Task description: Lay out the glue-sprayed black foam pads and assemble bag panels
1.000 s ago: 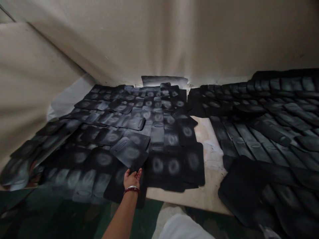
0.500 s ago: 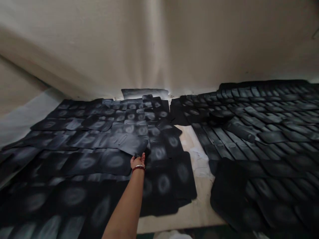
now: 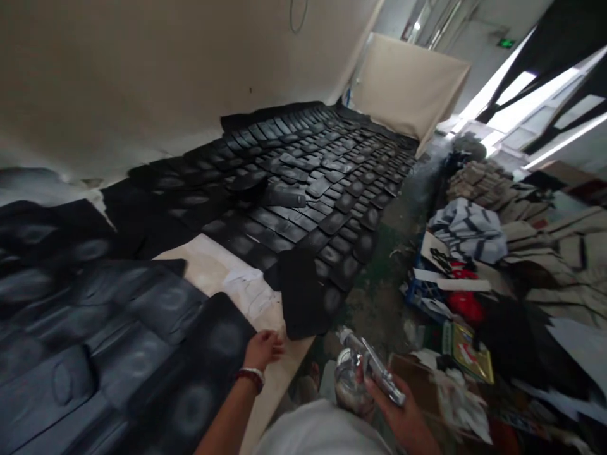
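My right hand (image 3: 396,404) is wrapped round a metal spray gun (image 3: 372,366), which has a round cup (image 3: 348,382) hanging below it. The gun is tilted, at the lower middle of the head view. My left hand (image 3: 265,349) wears bracelets at the wrist and hovers by the edge of a black panel (image 3: 222,338). Its fingers are loosely bent and a little blurred, with nothing seen in them. Black panels with pale circular marks (image 3: 165,303) overlap on the left. Beyond my left hand lies a plain black panel (image 3: 303,294).
Rows of black panels (image 3: 341,167) stretch along the beige wall covering (image 3: 156,69). A bare strip of table (image 3: 194,256) bears crumpled white paper (image 3: 251,291). On the right, past the floor (image 3: 379,303), are piled fabrics (image 3: 478,189), a blue crate (image 3: 422,297) and a cardboard box (image 3: 417,379).
The view has swung right, bringing my right hand and the spray gun into sight. My left hand has come away from the black panel it was touching.
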`<state>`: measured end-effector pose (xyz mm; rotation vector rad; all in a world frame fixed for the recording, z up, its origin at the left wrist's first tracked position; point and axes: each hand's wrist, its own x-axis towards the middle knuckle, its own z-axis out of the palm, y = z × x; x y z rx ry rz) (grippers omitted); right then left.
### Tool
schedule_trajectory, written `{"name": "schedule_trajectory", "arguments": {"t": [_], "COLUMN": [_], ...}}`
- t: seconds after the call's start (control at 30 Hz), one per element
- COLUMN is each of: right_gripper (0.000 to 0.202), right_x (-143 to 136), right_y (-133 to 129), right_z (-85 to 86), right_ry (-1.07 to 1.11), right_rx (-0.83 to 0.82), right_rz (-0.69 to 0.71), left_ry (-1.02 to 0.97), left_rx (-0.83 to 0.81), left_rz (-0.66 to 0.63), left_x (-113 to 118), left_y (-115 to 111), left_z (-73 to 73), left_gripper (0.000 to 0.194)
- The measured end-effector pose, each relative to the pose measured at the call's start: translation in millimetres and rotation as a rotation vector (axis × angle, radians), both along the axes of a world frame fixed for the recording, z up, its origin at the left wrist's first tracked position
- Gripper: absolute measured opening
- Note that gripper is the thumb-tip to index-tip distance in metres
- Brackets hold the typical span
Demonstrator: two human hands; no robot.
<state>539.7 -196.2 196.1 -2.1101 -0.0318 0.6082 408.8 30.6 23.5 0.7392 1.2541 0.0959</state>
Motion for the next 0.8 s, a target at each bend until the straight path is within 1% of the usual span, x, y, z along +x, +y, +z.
{"name": "schedule_trajectory", "arguments": {"t": [0.03, 0.07, 0.1, 0.17, 0.27, 0.33, 0.47, 0.6, 0.7, 0.8], "right_gripper": [0.051, 0.051, 0.052, 0.053, 0.051, 0.049, 0.043, 0.037, 0.039, 0.043], "right_x": [0.1, 0.3, 0.5, 0.9, 1.0, 2.4, 11.9, 21.7, 21.7, 16.2], "right_y": [-5.4, -10.8, -15.7, -22.5, -24.5, -21.9, -14.4, -13.7, -21.9, -32.5], "right_z": [-5.1, -9.6, -13.5, -19.4, -23.1, -21.7, -12.2, -5.0, -5.7, -8.5], "right_ry": [0.035, 0.077, 0.118, 0.165, 0.143, 0.132, 0.173, 0.104, 0.086, 0.059], "right_rx": [0.002, 0.011, 0.025, 0.051, 0.079, 0.103, 0.153, 0.158, 0.111, 0.049], "right_rz": [0.011, 0.035, 0.063, 0.094, 0.060, 0.064, 0.123, 0.136, 0.104, -0.005], "left_ry": [0.048, 0.090, 0.132, 0.208, 0.289, 0.279, 0.201, 0.183, 0.172, 0.167], "left_rx": [0.042, 0.080, 0.110, 0.149, 0.176, 0.135, 0.001, -0.024, -0.036, -0.022], "left_rz": [-0.111, -0.198, -0.254, -0.300, -0.288, -0.278, -0.269, -0.257, -0.240, -0.229], "left_x": [18.9, 33.2, 43.2, 52.9, 54.7, 54.7, 57.5, 58.9, 57.8, 56.4], "left_y": [-12.7, -22.0, -28.2, -32.8, -30.1, -28.0, -27.6, -28.1, -28.0, -27.8], "left_z": [-1.2, -2.8, -4.9, -10.2, -17.7, -19.6, -16.1, -10.8, -9.4, -9.9], "left_gripper": [0.011, 0.012, 0.013, 0.016, 0.020, 0.021, 0.019, 0.019, 0.017, 0.015]}}
